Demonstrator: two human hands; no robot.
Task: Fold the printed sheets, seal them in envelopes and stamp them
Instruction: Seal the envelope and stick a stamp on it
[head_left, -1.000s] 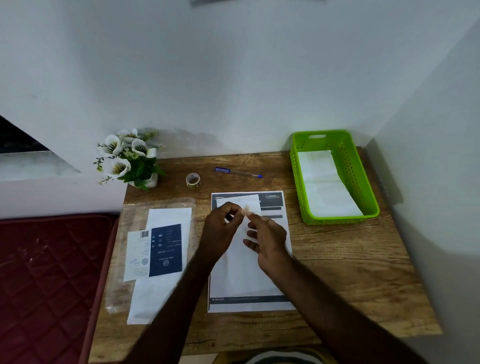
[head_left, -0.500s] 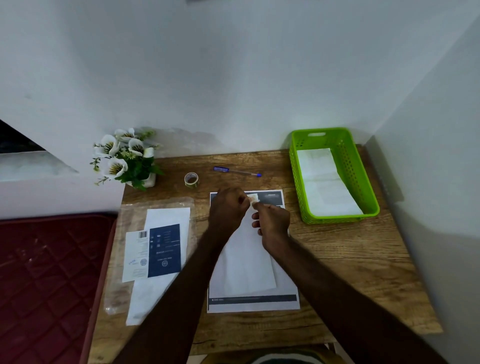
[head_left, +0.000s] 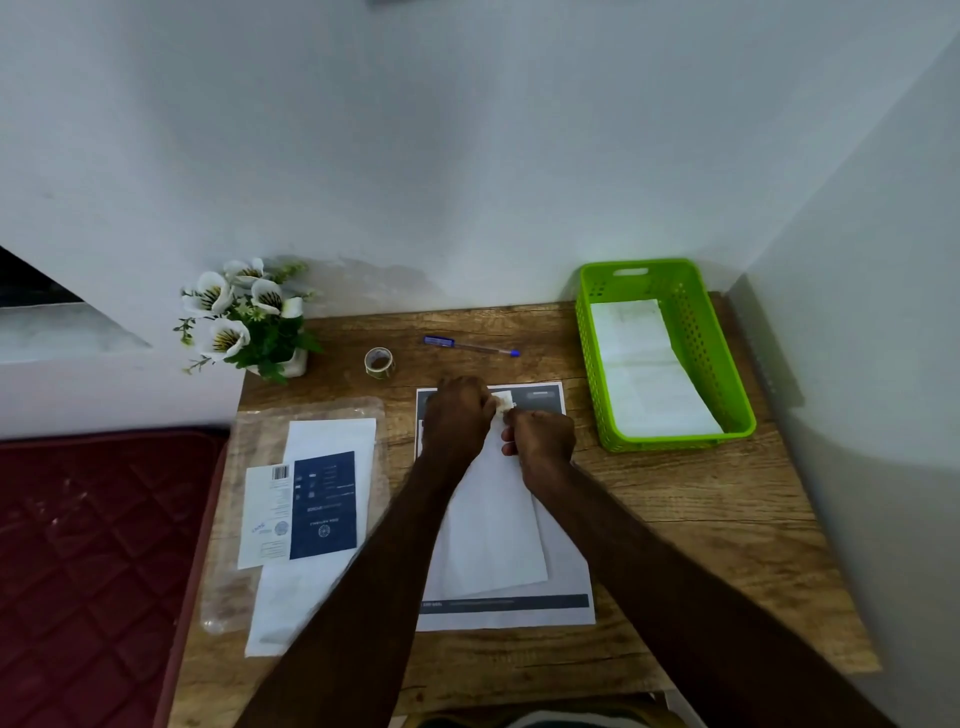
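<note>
A white envelope (head_left: 491, 525) lies lengthwise on a printed sheet (head_left: 566, 577) with dark bands in the middle of the wooden desk (head_left: 675, 519). At the envelope's far end my left hand (head_left: 460, 415) and my right hand (head_left: 543, 436) are both curled, and together they pinch a small pale stamp (head_left: 503, 401) between their fingertips. A small roll of stamps (head_left: 379, 361) stands behind them. More envelopes (head_left: 322, 441) and a dark blue leaflet (head_left: 324, 504) lie in clear plastic packaging at the left.
A green plastic basket (head_left: 727, 374) at the back right holds white folded papers (head_left: 644, 369). A blue pen (head_left: 470, 345) lies near the wall. A pot of white flowers (head_left: 249, 319) stands at the back left. A dark red mattress (head_left: 93, 545) adjoins the desk's left edge.
Both hands moved away from me to the envelope's far end and curled tighter around the small stamp. The envelope now lies flatter on the sheet.
</note>
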